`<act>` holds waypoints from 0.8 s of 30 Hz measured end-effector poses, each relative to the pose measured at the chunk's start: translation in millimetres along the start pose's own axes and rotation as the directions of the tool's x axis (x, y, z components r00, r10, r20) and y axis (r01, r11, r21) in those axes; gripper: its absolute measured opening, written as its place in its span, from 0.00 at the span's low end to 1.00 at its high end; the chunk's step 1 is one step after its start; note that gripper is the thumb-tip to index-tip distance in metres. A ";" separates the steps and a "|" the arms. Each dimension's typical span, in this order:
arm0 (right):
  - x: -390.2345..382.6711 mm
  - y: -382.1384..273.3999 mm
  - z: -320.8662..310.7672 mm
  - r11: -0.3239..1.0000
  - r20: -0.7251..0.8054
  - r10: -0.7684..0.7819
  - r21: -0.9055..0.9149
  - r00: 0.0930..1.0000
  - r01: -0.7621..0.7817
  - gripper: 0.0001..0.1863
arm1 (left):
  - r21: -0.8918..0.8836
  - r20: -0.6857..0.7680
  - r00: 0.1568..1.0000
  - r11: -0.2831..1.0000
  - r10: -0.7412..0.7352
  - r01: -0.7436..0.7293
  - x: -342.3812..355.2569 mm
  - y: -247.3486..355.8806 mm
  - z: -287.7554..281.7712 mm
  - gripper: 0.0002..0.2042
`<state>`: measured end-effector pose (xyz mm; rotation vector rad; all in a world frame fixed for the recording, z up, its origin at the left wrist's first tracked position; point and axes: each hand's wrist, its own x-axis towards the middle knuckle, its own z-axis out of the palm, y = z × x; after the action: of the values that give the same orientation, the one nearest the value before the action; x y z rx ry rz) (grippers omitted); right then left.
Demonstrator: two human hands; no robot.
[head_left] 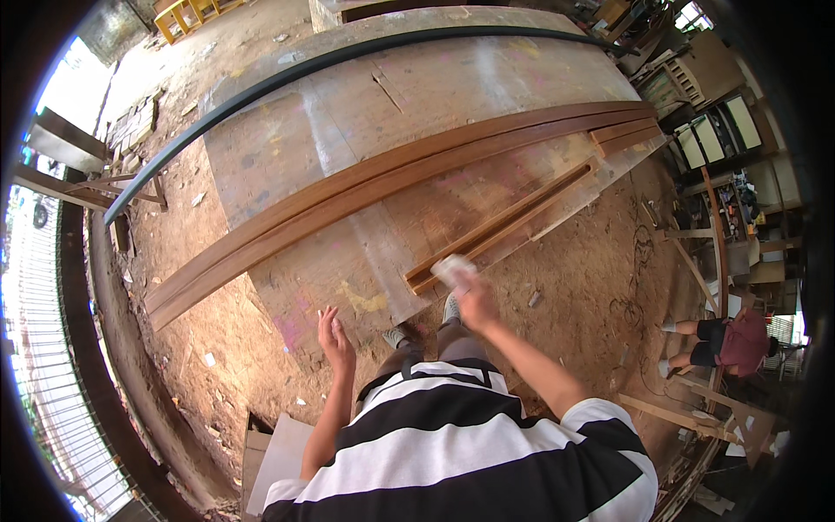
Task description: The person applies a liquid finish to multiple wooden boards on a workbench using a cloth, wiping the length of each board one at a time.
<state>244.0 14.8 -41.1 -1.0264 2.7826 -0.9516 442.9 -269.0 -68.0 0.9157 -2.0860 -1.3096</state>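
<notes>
My right hand (477, 302) is closed on a whitish, cloth-like wad (450, 269), blurred by motion. I cannot tell whether the wad touches the near end of the short grooved brown wooden piece (500, 228) beneath it. My left hand (336, 341) is raised by the table's near edge, fingers stretched out, holding nothing. Beyond both hands, a long brown grooved board (383, 180) lies across the worktable (339, 270), its left end jutting past the table. A shorter brown piece (628, 133) rests near its right end.
A long dark strip (348, 59) curves over the table's far side, overhanging on the left. Debris dots the dirt floor (557, 304). A person (739, 342) sits at the right near wooden frames and clutter. A barred opening (52, 365) lines the left side.
</notes>
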 end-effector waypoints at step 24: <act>50.8 186.3 -93.2 0.955 -0.220 0.243 -0.117 0.945 -0.273 0.29 | 0.069 -0.017 1.000 0.997 0.015 -0.014 -11.6 42.0 82.3 0.13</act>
<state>75.0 145.6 -59.7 -0.5783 3.0935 -0.8737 380.1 -200.4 -63.9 0.9363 -2.1322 -1.2240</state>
